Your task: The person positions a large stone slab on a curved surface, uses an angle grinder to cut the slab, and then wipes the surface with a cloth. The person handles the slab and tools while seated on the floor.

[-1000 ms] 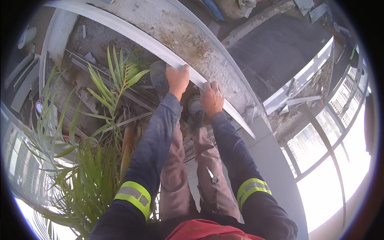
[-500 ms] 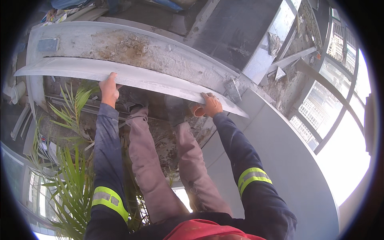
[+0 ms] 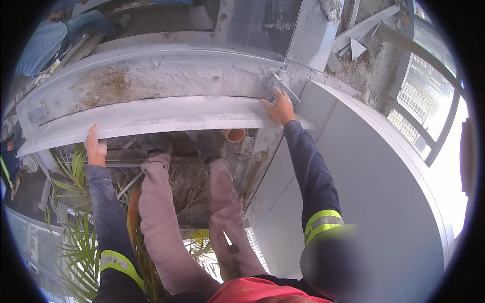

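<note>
A long white angled panel (image 3: 166, 113) lies across the front of a rough, plaster-smeared ledge, above my legs. At its left part, my left hand (image 3: 95, 147) holds the front edge, one digit on the upper face and the rest partly hidden. Over the panel's right end is my right hand (image 3: 281, 108), fingers apart, its thumb toward the panel. Its fingertips reach a small grey, dusty rectangular piece (image 3: 289, 91) in the corner of the ledge; whether they press on it I cannot tell.
An orange round-mouthed pot or pipe end (image 3: 235, 135) sits below the panel. Palm leaves (image 3: 76, 242) rise at the left. A smooth grey-white wall (image 3: 348, 177) curves along the right. Beyond the ledge, a person in blue (image 3: 45, 45) is at upper left; another (image 3: 11, 166) is at far left.
My right hand has left the panel's front edge and moved up to the grey piece. My left hand is nearer the panel's left end. The view has shifted, showing more people at the left.
</note>
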